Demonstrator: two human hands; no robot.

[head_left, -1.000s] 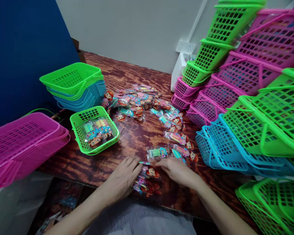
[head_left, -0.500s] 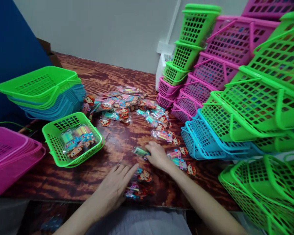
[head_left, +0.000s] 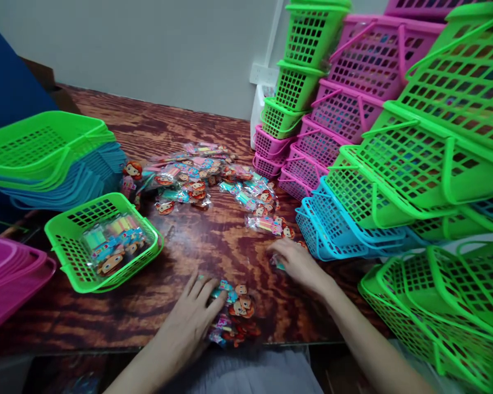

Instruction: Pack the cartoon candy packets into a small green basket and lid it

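The flat, clear-plastic packets (head_left: 241, 306) with printed cartoon heads lie in a small overlapping cluster at the near edge of the bench (head_left: 213, 241). They carry coloured lettering, too small and blurred to read. Red-haired heads show at their right ends, with turquoise and pink print beside them.

The left hand (head_left: 189, 314) lies palm down at the cluster's left side, fingers somewhat spread and slightly bent, fingertips and thumb over the packets; whether it grips any cannot be told. The right hand (head_left: 298, 261), well apart from it, bends over a shiny packet with turquoise print (head_left: 280, 265), mostly hidden under the fingers; its grip cannot be made out.

Beyond, a loose heap of similar packets (head_left: 201, 167) spreads across the bench. To the left, an open green plastic lattice basket (head_left: 128, 269) holds several packets, near nested stacks of green and blue baskets (head_left: 78, 139) and pink baskets (head_left: 16, 284). Green, pink and blue baskets (head_left: 373, 65) are piled high on the right.
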